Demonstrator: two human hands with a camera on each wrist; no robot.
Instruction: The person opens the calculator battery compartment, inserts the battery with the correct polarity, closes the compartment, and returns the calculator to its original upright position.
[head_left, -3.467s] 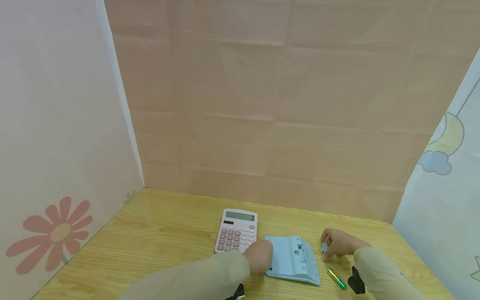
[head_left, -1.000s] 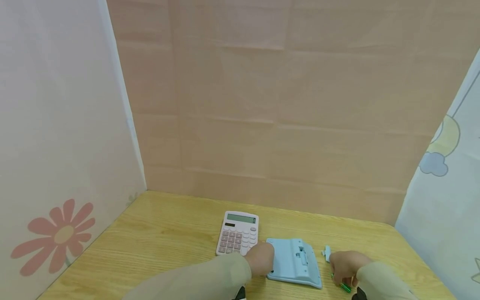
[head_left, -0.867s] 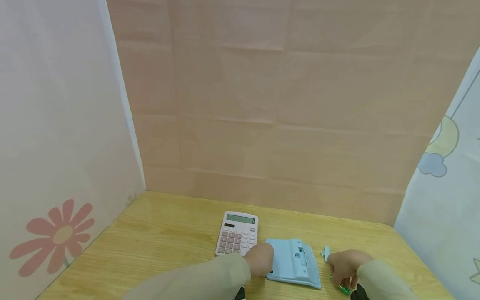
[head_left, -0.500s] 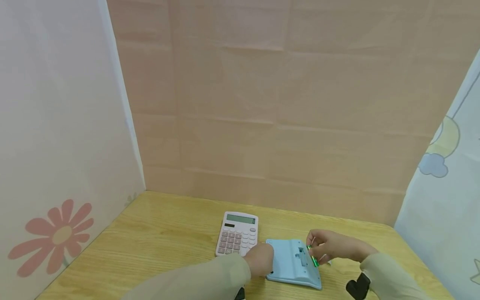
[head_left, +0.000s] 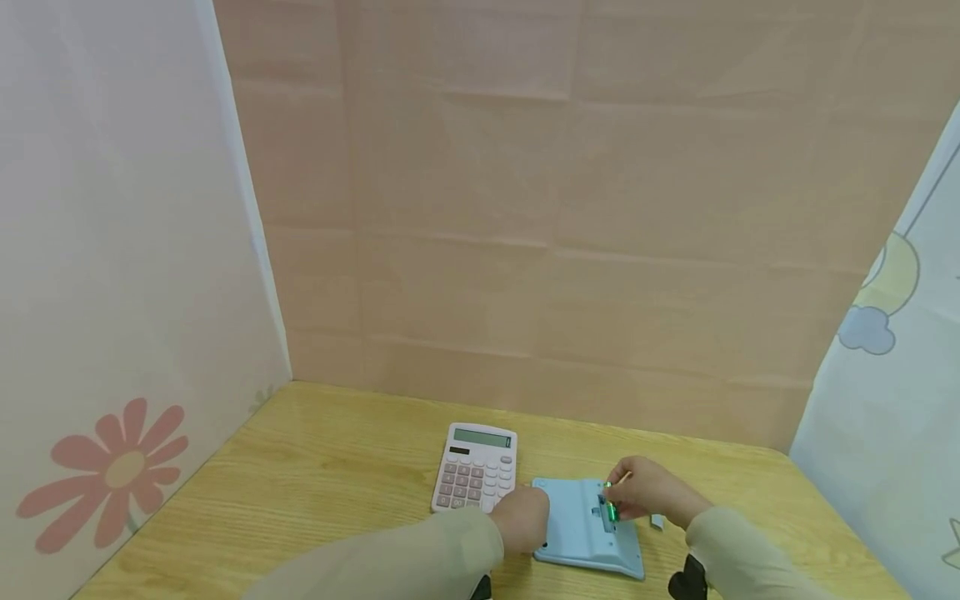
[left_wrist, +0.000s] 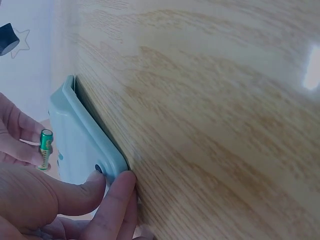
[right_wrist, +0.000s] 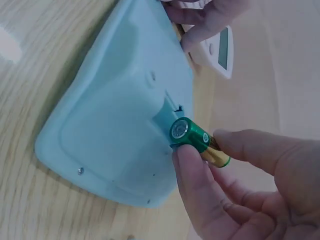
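A light blue calculator lies face down on the wooden table, its battery slot uncovered. My left hand pinches its left edge; in the left wrist view the thumb lies on the back near a corner and the fingers are at the edge. My right hand pinches a green and gold battery between thumb and fingers, right at the slot. In the right wrist view the battery's flat end faces the camera and it is tilted over the slot. A small blue battery cover lies right of the calculator.
A pink calculator lies face up just left of the blue one, partly behind my left hand. Beige sheeting hangs behind the wooden table, with printed panels at both sides.
My right hand put the battery cover down on the table, picked up the battery from the right and moved it left to the slot. My left hand stays on the blue calculator.
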